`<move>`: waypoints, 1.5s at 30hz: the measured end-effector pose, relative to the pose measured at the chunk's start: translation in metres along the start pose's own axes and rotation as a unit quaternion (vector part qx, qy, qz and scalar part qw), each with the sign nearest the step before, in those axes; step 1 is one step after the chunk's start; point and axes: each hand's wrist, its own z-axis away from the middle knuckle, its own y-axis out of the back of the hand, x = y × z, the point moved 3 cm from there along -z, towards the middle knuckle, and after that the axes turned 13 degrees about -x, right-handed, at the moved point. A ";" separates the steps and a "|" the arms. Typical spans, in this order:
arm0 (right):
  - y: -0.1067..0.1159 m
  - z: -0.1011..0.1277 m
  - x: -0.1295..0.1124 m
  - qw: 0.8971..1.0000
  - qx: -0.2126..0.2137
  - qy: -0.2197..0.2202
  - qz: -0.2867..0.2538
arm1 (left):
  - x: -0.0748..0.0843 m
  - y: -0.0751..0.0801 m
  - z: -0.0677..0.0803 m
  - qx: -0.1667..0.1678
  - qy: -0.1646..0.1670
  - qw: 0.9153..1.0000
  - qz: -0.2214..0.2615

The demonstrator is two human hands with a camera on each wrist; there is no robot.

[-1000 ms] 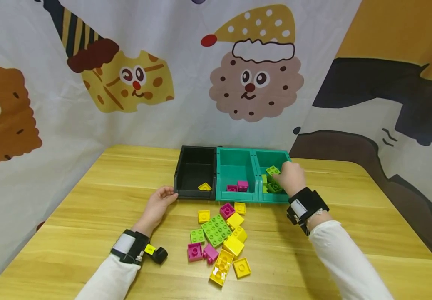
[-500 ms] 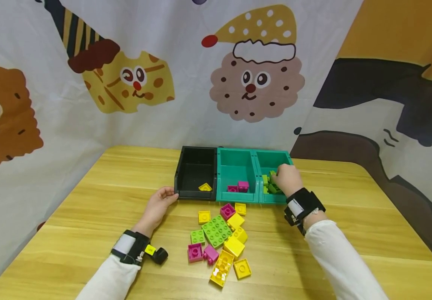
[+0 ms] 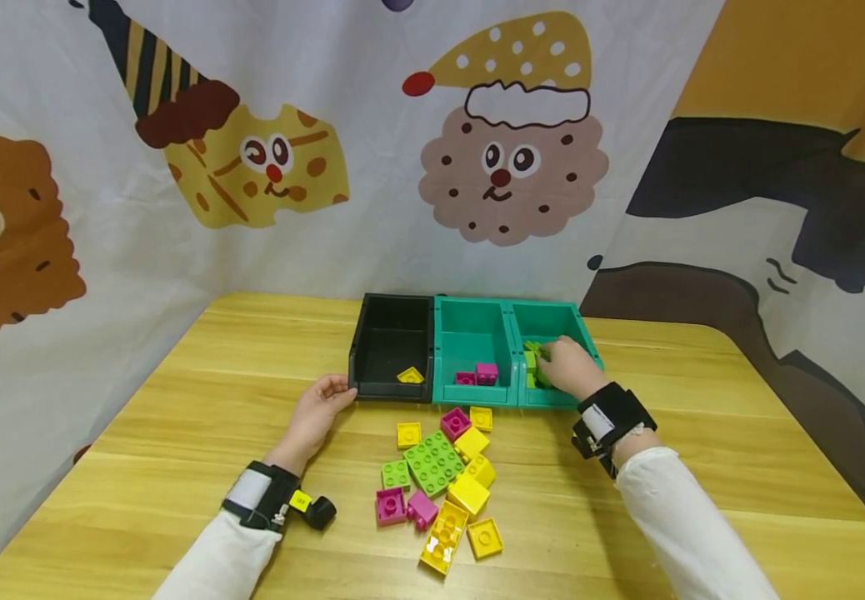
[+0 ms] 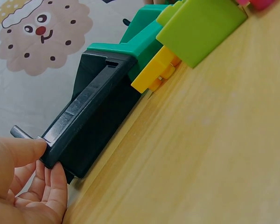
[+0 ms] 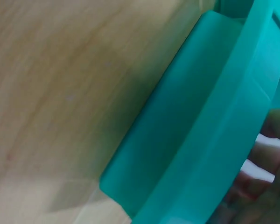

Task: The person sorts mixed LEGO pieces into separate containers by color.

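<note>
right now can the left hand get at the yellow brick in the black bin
Probably yes: the left hand rests at the black bin front corner, the bin is open-topped, and nothing covers the yellow brick near its front wall.

Green studded bricks [image 3: 533, 367] lie heaped in the right teal bin [image 3: 579, 327], at the table's far edge; the black bin [image 3: 392, 332] sits upright leftmost.
</note>
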 end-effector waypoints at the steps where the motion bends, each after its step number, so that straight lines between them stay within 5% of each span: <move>1: 0.000 0.000 0.000 1.000 -0.009 0.004 -0.005 | 0.000 0.000 0.000 0.000 -0.001 1.000 0.000; 13: -0.004 0.005 0.003 0.997 -0.071 0.034 -0.026 | -0.002 0.001 -0.002 0.000 -0.002 1.000 0.002; 21: 0.005 0.022 0.001 0.996 0.018 0.053 -0.069 | -0.001 0.000 0.000 -0.001 0.001 1.000 -0.004; 32: 0.006 0.060 -0.015 0.971 0.149 0.104 -0.156 | 0.000 0.000 -0.001 -0.003 -0.003 1.000 0.001; 45: -0.006 0.096 -0.049 0.962 0.151 0.160 -0.163 | -0.002 0.001 -0.002 -0.002 -0.007 1.000 -0.004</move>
